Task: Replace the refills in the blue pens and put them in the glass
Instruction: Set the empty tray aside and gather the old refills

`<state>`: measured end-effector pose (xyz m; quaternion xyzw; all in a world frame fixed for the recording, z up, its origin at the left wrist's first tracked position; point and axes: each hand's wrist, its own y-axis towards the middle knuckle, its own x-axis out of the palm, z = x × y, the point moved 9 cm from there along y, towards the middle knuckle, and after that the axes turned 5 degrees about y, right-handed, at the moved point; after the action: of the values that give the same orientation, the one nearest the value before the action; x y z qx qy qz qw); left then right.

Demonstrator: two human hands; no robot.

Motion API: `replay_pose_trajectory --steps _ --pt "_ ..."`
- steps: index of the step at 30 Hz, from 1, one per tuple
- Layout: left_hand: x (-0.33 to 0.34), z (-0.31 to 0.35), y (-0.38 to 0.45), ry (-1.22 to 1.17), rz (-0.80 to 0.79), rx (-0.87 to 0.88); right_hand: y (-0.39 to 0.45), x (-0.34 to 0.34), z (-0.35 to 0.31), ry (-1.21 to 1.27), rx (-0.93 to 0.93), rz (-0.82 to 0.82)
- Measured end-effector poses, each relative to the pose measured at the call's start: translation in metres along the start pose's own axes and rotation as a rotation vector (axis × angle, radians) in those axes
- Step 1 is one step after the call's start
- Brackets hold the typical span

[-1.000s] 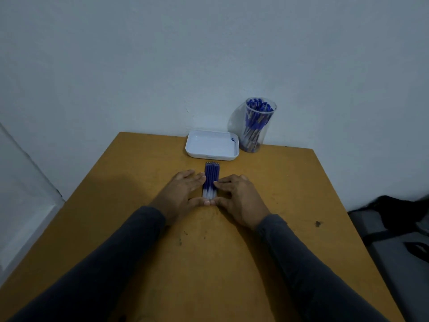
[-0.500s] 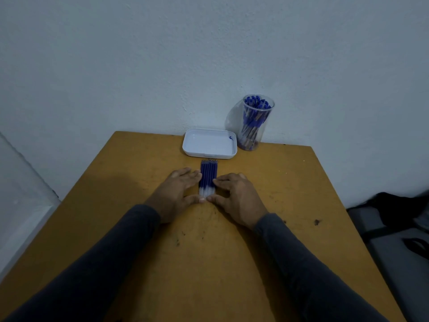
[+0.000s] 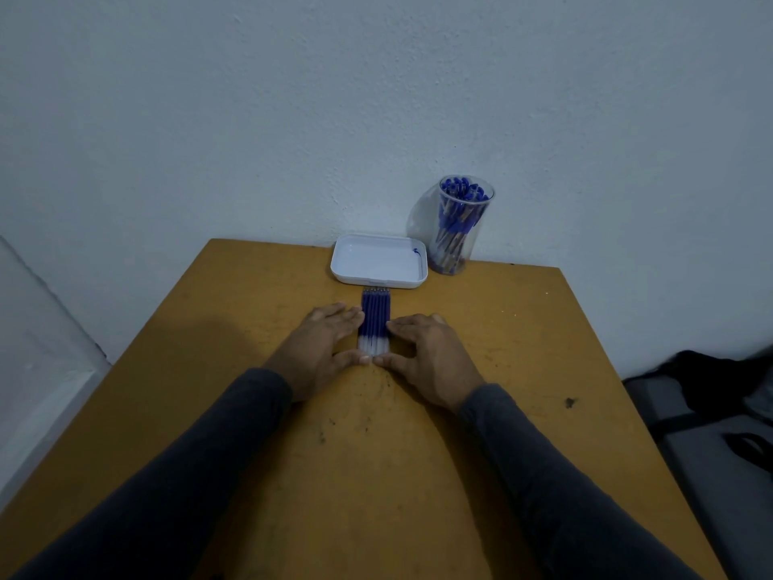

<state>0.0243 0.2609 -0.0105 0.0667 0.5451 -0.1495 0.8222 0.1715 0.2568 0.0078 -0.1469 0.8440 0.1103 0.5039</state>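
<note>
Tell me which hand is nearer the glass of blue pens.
Right. The right hand lies on the table just right of the refills, diagonally below the glass of blue pens; the left hand lies left of the refills, farther away.

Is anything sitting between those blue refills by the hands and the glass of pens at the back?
Partly. The white tray lies just beyond the refills, left of the glass; a straight path clips its right corner.

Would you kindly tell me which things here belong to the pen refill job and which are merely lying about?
Belongs to the job:
- row of blue refills, squared up between left hand and right hand
- clear glass of blue pens

Lying about:
- white plastic tray, use unclear
- black bag beside the wooden table
</note>
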Motion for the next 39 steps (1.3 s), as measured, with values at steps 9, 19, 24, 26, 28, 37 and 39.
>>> replay_pose_trajectory --steps 9,19,24,26,28,37,39 --pt "0.0 -0.001 0.002 0.018 -0.002 -0.013 -0.003 0.0 -0.002 0.01 0.014 -0.003" --pt "0.0 -0.003 0.002 0.004 -0.008 -0.027 -0.004 0.001 -0.003 0.011 0.035 -0.013" --pt "0.0 -0.002 0.002 0.013 -0.002 -0.029 -0.004 0.001 -0.003 0.007 0.042 -0.013" --pt "0.0 -0.002 0.002 0.02 -0.009 -0.038 -0.003 0.001 -0.003 0.006 0.047 -0.017" --pt "0.0 -0.002 0.002 0.025 -0.014 -0.043 -0.003 0.0 -0.003 0.007 0.049 -0.019" --pt "-0.003 -0.003 0.0 0.05 -0.006 -0.052 -0.005 0.001 -0.01 -0.029 0.064 -0.042" --pt "-0.004 -0.003 -0.001 0.052 -0.01 -0.051 -0.006 0.0 -0.011 -0.03 0.074 -0.034"
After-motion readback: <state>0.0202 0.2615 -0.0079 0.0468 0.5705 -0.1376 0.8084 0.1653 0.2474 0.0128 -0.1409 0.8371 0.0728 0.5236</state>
